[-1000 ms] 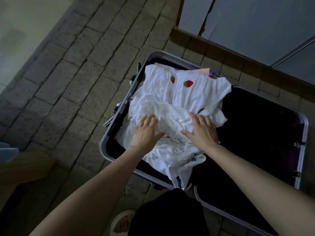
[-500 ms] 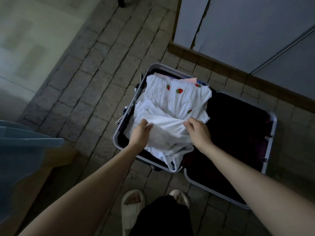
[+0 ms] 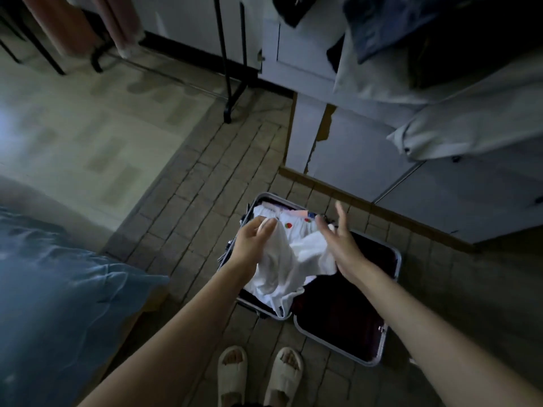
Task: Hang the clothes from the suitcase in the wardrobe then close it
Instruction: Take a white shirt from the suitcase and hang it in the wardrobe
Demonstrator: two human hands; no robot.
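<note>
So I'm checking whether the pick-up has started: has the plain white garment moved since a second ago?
Yes. The white garment has come up off the pile, away from the suitcase rim, gripped by the left hand; the right hand is open beside it.

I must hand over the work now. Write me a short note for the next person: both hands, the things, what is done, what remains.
Left hand grips the white garment, lifted above the suitcase.
Right hand has straight fingers and holds nothing I can see.
The suitcase lies open on the floor; a strawberry-print garment is inside it.
Done: one garment picked up.
Left: hang the clothes in the wardrobe, then close it.
</note>
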